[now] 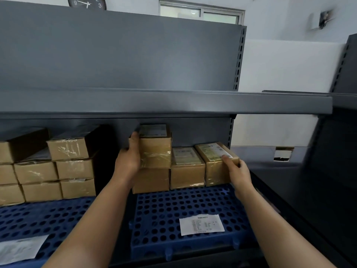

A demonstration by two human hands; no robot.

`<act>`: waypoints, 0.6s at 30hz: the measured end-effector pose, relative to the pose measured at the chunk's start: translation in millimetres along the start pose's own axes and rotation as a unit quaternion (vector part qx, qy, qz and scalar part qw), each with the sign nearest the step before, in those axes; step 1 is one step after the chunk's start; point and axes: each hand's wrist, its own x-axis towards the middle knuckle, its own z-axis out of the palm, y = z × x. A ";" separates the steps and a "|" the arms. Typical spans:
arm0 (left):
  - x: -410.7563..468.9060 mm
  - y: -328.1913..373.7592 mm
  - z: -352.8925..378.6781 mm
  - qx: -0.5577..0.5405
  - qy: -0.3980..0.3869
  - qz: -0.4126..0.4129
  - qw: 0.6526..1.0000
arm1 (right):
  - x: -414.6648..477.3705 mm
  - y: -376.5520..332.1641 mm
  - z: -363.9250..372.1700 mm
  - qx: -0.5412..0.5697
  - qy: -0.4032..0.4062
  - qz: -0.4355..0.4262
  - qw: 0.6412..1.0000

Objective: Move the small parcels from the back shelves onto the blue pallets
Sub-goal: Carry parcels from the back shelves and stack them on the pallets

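Fingers of left hand [128, 158] curl round the stacked parcel [156, 149], right hand [239, 174] fingers grip the end parcel [216, 165]

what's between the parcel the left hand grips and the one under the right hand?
Head view: one labelled parcel on the blue pallet, between the stacked parcel the left hand grips and the rightmost parcel the right hand holds.

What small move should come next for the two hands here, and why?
Probably turn the rightmost parcel square against the neighbour parcel. It already appears to stand on the blue pallet, but it sits skewed in the grip of the right hand. The left hand holds the top parcel, which looks level on its stack.
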 end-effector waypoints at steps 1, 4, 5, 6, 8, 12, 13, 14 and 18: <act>-0.9 1.1 0.1 0.004 0.001 0.002 1.000 | 1.7 1.0 1.2 -0.003 0.003 0.001 1.000; -6.4 4.9 1.4 0.012 0.010 0.016 1.000 | 2.3 3.9 3.0 -0.015 0.006 -0.008 1.000; -7.5 5.9 1.7 0.014 0.011 0.019 1.000 | 2.5 5.2 2.6 -0.021 0.006 -0.013 1.000; -8.9 6.7 2.1 0.016 0.008 0.020 1.000 | 2.5 6.1 1.6 -0.028 0.005 -0.012 1.000; -10.2 5.7 2.6 0.018 0.002 0.025 1.000 | 5.3 8.9 -2.4 -0.032 -0.002 0.000 0.999; -13.0 3.5 1.6 0.030 -0.001 0.033 0.999 | 8.0 6.3 -8.1 -0.049 -0.034 0.015 0.998; -13.7 3.5 0.9 0.029 -0.001 0.032 0.999 | 7.3 4.7 -9.0 -0.055 -0.039 0.019 0.998; -13.1 2.6 -0.1 0.026 -0.003 0.032 0.999 | 5.6 2.8 -9.6 -0.062 -0.040 0.023 0.997; -13.1 0.6 -5.0 0.009 -0.023 0.023 0.999 | -1.9 -3.9 -8.9 -0.139 0.039 -0.023 0.989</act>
